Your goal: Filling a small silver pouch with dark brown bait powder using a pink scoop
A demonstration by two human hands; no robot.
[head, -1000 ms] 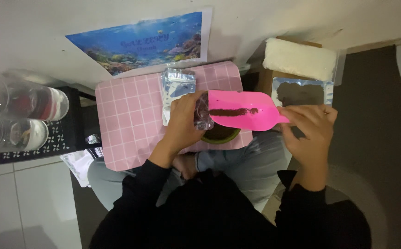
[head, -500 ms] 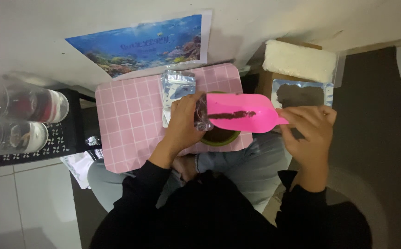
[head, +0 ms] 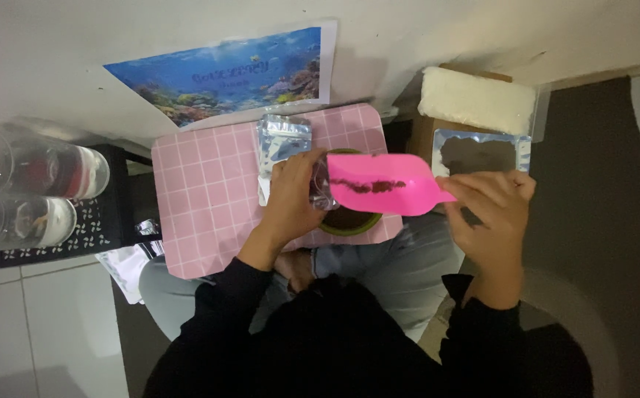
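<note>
A pink checkered surface (head: 202,191) rests across a seated person's lap, beside a white wall. The left hand (head: 294,195) grips a small clear pouch (head: 322,184) over a green bowl (head: 349,221). The right hand (head: 493,210) holds a pink plastic scoop (head: 386,184) streaked with dark powder, its tip touching the pouch. A silver foil pouch (head: 279,144) lies just behind.

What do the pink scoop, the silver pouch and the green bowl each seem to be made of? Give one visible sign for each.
Pink scoop: probably plastic; even bright colour, smooth thin moulded blade.
Silver pouch: likely metallised foil film; shiny, creased reflections.
Green bowl: plastic or glazed ceramic, hard to tell; only a smooth green rim shows.
</note>
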